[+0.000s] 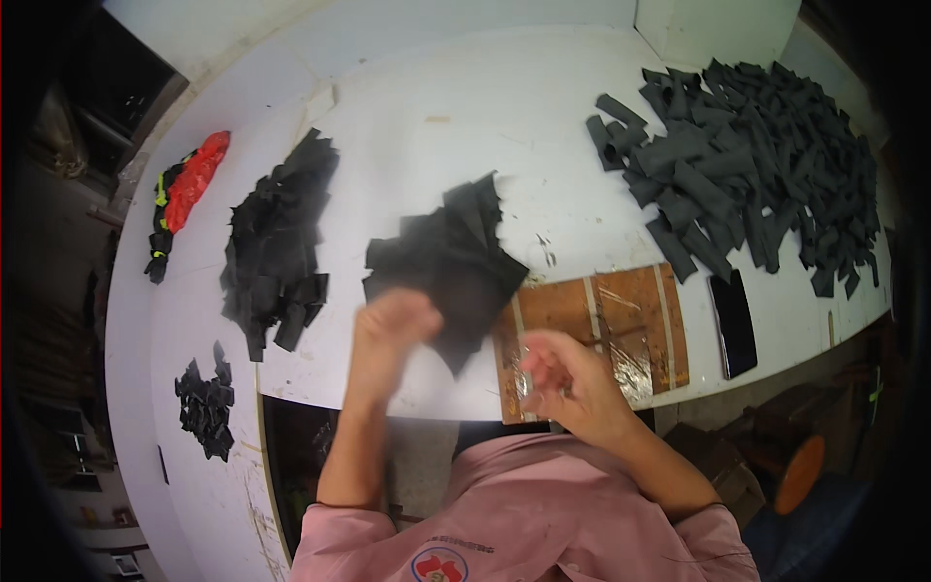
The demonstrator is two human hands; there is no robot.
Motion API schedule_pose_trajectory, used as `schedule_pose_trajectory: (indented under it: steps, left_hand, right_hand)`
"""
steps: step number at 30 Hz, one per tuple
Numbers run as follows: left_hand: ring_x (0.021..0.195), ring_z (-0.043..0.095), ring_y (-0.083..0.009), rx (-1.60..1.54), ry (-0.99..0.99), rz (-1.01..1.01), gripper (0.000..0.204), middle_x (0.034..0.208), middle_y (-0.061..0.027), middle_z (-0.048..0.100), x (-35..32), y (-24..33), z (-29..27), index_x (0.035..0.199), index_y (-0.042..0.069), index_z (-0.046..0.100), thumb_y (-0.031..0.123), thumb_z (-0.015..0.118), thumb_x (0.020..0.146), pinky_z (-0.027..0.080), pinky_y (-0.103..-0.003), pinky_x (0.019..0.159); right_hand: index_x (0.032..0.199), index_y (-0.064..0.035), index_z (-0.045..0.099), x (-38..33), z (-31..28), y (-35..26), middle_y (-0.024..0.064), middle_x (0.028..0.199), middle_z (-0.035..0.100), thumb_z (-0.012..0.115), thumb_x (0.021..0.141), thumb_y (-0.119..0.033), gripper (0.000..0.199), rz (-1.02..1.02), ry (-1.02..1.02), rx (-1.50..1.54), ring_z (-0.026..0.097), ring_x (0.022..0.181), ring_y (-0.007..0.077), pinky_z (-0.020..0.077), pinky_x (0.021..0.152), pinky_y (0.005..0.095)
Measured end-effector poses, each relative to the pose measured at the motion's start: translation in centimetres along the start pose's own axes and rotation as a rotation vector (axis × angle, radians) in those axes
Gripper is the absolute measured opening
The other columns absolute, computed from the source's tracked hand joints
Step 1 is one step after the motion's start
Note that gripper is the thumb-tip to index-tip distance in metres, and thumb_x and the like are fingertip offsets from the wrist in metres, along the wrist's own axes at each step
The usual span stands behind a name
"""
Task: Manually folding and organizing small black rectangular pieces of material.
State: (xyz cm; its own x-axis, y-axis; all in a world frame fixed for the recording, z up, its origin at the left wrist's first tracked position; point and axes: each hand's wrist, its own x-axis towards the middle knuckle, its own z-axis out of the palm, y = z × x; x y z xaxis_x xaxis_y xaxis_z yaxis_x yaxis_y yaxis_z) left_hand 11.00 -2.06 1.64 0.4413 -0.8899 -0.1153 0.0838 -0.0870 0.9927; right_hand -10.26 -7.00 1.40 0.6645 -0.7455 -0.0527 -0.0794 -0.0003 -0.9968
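Note:
A pile of flat black fabric pieces [441, 257] lies in the middle of the white table. Over its near left edge is my left hand [396, 325], blurred by motion, so its fingers and anything in them cannot be made out. My right hand [577, 383] hovers above the near left part of a brown board [630, 310], which has pale strips and clear film on it. Its fingers are loosely curved, thumb apart, and I see nothing held in them.
Rolled dark grey pieces [737, 165] form a big heap at far right. A black phone [734, 325] lies right of the board. Leftward are a long black pile [276, 247], a smaller pile [206, 403] and a red plastic bag [197, 179]. The table's front edge runs before me.

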Motion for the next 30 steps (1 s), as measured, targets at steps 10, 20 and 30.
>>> schedule_pose_trajectory:
  steps: [10, 20, 30]
  left_hand:
    - [0.066, 0.052, -0.0071, 0.012, 0.19, 0.114, 0.014, 0.076, -0.0044, 0.058, -7.0, -4.0, 6.4, 0.089, 0.0, 0.056, 0.006, 0.06, 0.077, 0.042, -0.019, 0.061]
    - [0.055, 0.052, -0.0107, -0.395, -0.068, -0.304, 0.017, 0.067, -0.0077, 0.058, -8.3, -1.9, 6.8, 0.076, 0.002, 0.055, 0.018, 0.057, 0.079, 0.039, -0.02, 0.046]
    - [0.053, 0.055, -0.0113, -0.455, -0.056, -0.407, 0.009, 0.061, -0.005, 0.054, -8.1, -1.4, 7.4, 0.078, 0.0, 0.056, 0.008, 0.057, 0.076, 0.038, -0.021, 0.04]
  right_hand:
    - [0.067, 0.002, 0.055, -1.3, 1.1, 1.2, 0.01, 0.062, 0.049, 0.065, 0.067, -0.005, 0.012, -0.352, 0.38, -0.448, 0.051, 0.056, 0.0248, 0.0391, 0.048, 0.0321]
    - [0.068, 0.0006, 0.053, -3.1, 0.2, 2.7, 0.0082, 0.065, 0.045, 0.06, 0.048, 0.004, 0.021, -0.719, 0.33, -0.746, 0.045, 0.058, 0.0234, 0.0376, 0.049, 0.0324]
    - [0.067, 0.0006, 0.052, -3.5, -1.0, 3.4, 0.0063, 0.061, 0.038, 0.057, 0.051, -0.002, 0.017, -0.816, 0.233, -0.873, 0.041, 0.056, 0.0201, 0.0355, 0.048, 0.0304]
